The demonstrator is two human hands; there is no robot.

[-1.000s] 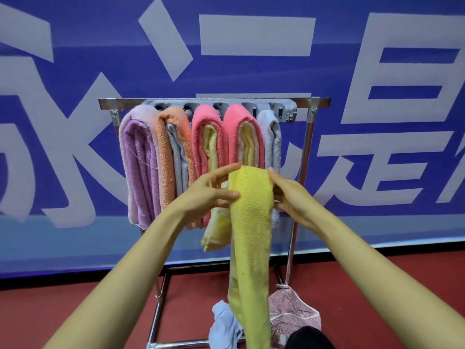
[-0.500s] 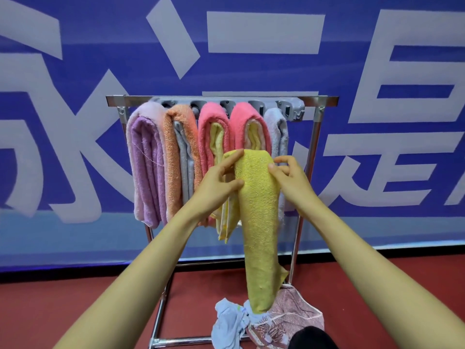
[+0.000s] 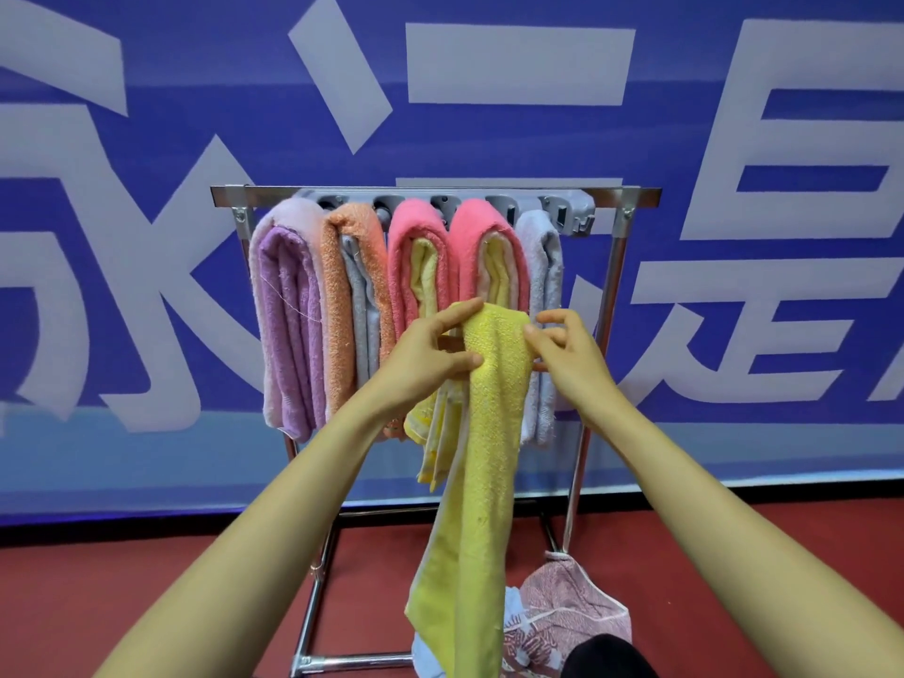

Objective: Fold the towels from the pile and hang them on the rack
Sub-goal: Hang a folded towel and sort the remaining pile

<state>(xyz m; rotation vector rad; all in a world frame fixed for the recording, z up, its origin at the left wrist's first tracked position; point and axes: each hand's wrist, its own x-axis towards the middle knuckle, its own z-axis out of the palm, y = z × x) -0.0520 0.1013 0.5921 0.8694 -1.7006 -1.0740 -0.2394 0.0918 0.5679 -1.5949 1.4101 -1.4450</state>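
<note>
Two hands hold one long yellow towel (image 3: 489, 457) up in front of the towel rack (image 3: 430, 192), below its top bar. The left hand (image 3: 430, 354) pinches the towel's upper left edge, thumb across the front and fingers tucked behind. The right hand (image 3: 567, 359) grips the upper right corner with its fingers curled, the thumb tip against the cloth. The towel hangs between them as a narrow folded strip, its top fold level with the fingertips and its lower end down by the pile (image 3: 562, 609) of pink patterned and pale blue cloths on the red floor (image 3: 146, 604). Behind it, draped over the rack side by side, are a lilac towel (image 3: 288, 310), an orange towel (image 3: 337, 305), two pink towels (image 3: 416, 266) and a grey towel (image 3: 545, 286). A blue banner (image 3: 146, 139) with big white characters fills the wall.
</note>
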